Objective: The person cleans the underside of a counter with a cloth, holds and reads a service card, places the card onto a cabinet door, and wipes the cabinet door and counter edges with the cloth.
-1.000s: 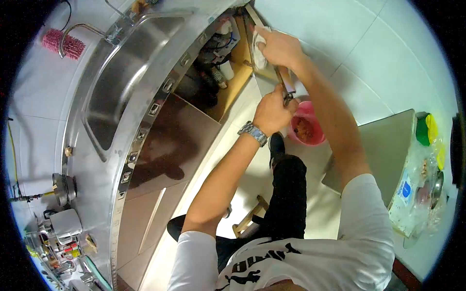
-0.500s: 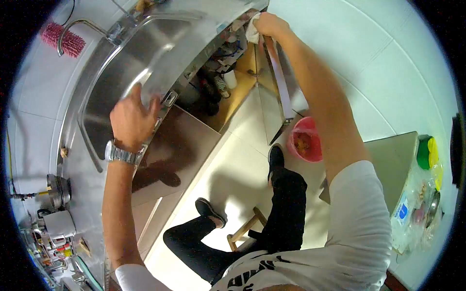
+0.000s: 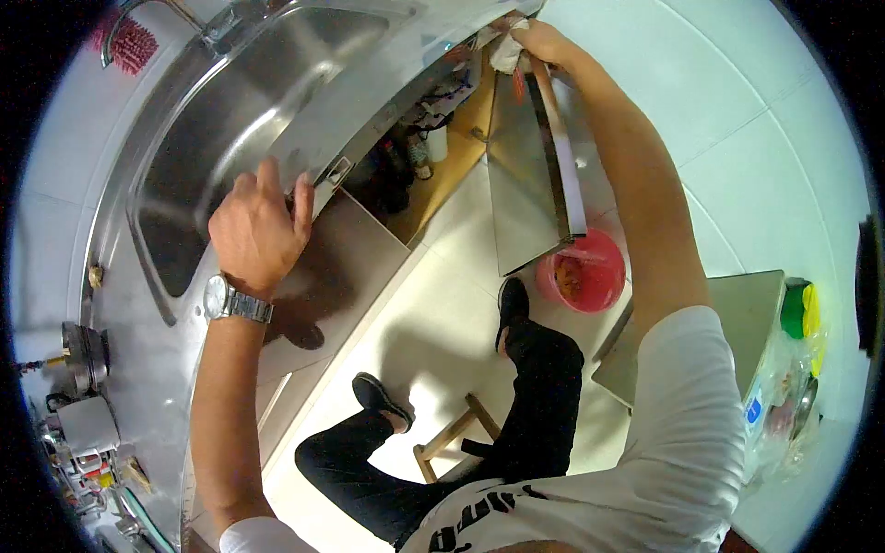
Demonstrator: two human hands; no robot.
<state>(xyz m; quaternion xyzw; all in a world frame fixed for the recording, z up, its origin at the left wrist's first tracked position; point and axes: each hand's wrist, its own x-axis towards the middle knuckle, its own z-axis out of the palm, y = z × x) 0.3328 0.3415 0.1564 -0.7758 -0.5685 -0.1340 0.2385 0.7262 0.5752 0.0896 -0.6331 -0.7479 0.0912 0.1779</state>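
My left hand (image 3: 261, 226) is at the front edge of the steel counter (image 3: 318, 138), beside the sink (image 3: 198, 175). Its thumb and fingers are apart and nothing shows in them. A watch (image 3: 230, 302) is on that wrist. At the top, my right hand (image 3: 546, 42) has its fingers closed on a crumpled white cloth (image 3: 507, 55), at the far upper end of the open cabinet door (image 3: 521, 184). Its fingertips are partly hidden. Inside the cabinet (image 3: 454, 180), a white cup-like container (image 3: 436, 144) and dark bottles stand on a yellowish floor.
A pink bucket (image 3: 595, 272) with scraps inside stands below the door's near corner. My feet and a wooden stool (image 3: 442, 447) are on the tiled floor. A faucet (image 3: 207, 35) rises behind the sink. Pots and utensils line the left, and a greenish panel (image 3: 710, 318) is at right.
The view has shifted slightly. The cabinet door now shows more of its broad face. The left hand, blurred before, is sharper and its wrist has turned; the right hand keeps the cloth.
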